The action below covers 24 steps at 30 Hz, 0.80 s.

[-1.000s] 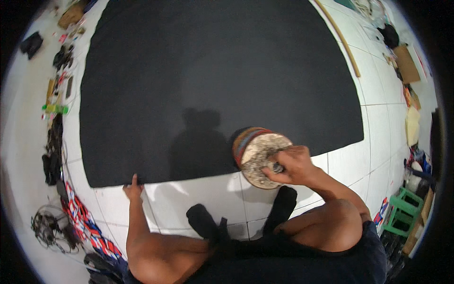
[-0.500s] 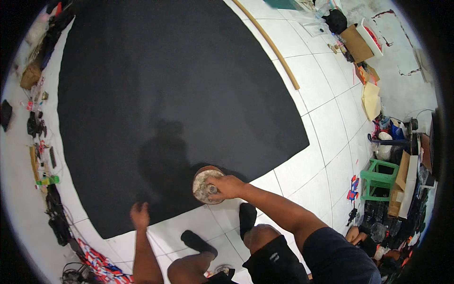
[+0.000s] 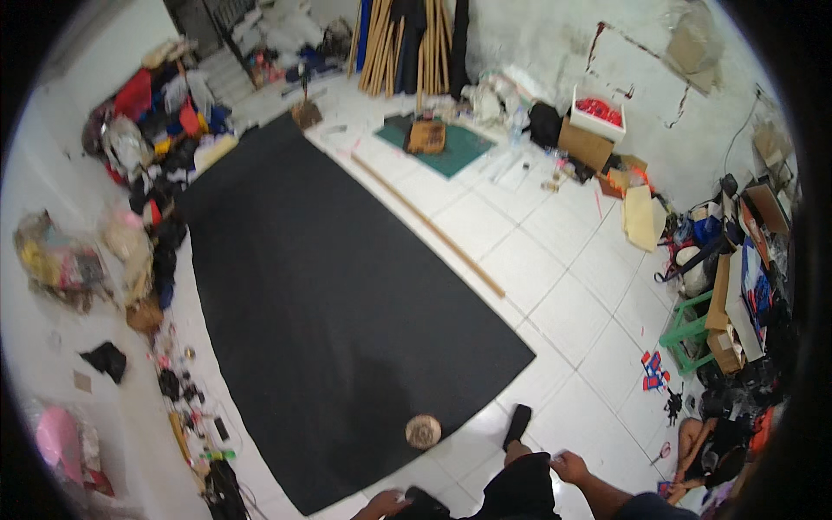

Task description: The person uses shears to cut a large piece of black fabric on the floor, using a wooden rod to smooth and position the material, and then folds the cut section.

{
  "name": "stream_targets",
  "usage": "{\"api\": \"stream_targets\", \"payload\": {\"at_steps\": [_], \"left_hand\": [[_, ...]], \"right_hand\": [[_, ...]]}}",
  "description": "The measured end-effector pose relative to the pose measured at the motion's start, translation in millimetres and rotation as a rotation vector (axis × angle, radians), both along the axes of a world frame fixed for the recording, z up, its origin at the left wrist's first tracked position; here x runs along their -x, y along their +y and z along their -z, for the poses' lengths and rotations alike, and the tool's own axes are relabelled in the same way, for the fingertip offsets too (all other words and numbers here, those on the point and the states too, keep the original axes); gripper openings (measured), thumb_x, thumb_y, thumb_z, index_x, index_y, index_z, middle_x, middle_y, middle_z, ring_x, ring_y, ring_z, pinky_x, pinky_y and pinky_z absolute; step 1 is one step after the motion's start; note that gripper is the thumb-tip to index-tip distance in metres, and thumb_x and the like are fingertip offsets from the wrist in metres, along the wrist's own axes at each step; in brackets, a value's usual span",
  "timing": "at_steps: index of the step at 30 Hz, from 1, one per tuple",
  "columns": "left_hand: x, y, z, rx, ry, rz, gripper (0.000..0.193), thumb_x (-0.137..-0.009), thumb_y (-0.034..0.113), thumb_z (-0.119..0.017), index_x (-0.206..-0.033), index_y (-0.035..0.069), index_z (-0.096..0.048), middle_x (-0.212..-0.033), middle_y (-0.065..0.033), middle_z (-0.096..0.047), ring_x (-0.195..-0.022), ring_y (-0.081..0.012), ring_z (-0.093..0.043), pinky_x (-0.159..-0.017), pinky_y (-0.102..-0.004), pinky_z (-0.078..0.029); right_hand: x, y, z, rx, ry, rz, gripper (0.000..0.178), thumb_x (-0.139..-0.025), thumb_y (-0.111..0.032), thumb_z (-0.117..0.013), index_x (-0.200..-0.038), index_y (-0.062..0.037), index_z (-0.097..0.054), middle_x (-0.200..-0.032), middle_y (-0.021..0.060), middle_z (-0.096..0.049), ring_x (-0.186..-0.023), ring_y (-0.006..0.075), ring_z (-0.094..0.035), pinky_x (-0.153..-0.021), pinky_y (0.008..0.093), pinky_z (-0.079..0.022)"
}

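A large black fabric sheet (image 3: 321,286) lies spread on the white tiled floor. On its near edge rests a round, thick disc (image 3: 423,432) with a mottled beige and brown top, and no hand touches it. My left hand (image 3: 381,504) is low in the picture beside my knee, with loosely stretched fingers and nothing seen in them. Next to the dark shorts (image 3: 520,487) is my right hand (image 3: 569,468); its fingers are blurred and partly hidden against the cloth.
A long wooden stick (image 3: 429,225) lies right of the sheet. Beyond are a green cutting mat (image 3: 468,154) and upright rolls (image 3: 403,48). Piled bags and cloth (image 3: 160,130) line the left wall. A green stool (image 3: 689,334) and a seated person (image 3: 706,451) are at right.
My right hand has let go of the disc and drawn back to my shorts. My left hand has moved back too. The view has tilted up and shows more of the room.
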<state>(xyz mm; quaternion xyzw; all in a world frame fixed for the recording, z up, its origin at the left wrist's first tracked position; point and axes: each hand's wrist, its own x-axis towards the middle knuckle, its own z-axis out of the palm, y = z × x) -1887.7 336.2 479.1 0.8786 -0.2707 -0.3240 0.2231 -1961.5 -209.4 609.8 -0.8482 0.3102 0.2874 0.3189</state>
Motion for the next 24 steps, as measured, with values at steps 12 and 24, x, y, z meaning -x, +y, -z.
{"api": "stream_targets", "payload": {"at_steps": [12, 24], "left_hand": [[-222.9, -241.1, -186.1, -0.2, 0.478, -0.998, 0.05, -0.093, 0.043, -0.063, -0.123, 0.003, -0.061, -0.108, -0.0104, -0.069, -0.093, -0.0209, -0.067, -0.082, -0.0365, -0.053], [-347.6, -513.6, -353.7, 0.077, 0.731, -1.173, 0.048, -0.097, 0.036, -0.059, -0.134, 0.006, -0.056, -0.13, -0.021, -0.05, -0.127, -0.0338, -0.047, -0.105, -0.0461, -0.042]], "right_hand": [[112.3, -305.5, 121.1, -0.08, 0.184, 0.19, 0.043, -0.081, -0.048, -0.069, -0.088, -0.0057, -0.072, -0.085, 0.0165, -0.071, -0.086, 0.0312, -0.069, -0.082, 0.042, -0.054], [-393.0, -456.1, -33.4, -0.069, -0.49, 0.175, 0.042, -0.089, -0.04, -0.068, -0.109, -0.0028, -0.067, -0.097, 0.0157, -0.071, -0.086, 0.0239, -0.069, -0.077, 0.0365, -0.055]]}}
